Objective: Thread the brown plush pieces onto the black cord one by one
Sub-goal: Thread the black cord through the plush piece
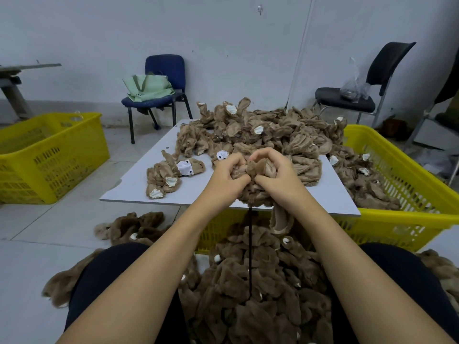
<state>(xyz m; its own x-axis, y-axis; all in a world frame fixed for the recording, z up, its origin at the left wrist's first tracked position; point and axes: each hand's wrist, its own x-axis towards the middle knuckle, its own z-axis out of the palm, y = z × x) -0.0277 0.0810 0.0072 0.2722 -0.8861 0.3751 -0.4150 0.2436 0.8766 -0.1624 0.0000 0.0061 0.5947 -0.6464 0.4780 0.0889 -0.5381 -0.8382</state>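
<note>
Both hands meet over the near edge of a white board (pixel 139 189). My left hand (pixel 229 173) and my right hand (pixel 275 173) grip the same brown plush piece (pixel 258 170) with curled fingers. A black cord (pixel 250 249) hangs straight down from under that piece into a mass of threaded brown plush (pixel 260 294) between my knees. A big pile of loose brown plush pieces (pixel 260 130) covers the far part of the board. A small separate clump (pixel 169 177) lies at the board's left. The cord's upper end is hidden inside the plush I hold.
A yellow crate (pixel 409 175) under and right of the board holds more plush. Another yellow crate (pixel 49 155) stands on the floor at left. A blue chair (pixel 161 95) with a green bag and a black chair (pixel 360 95) stand by the wall.
</note>
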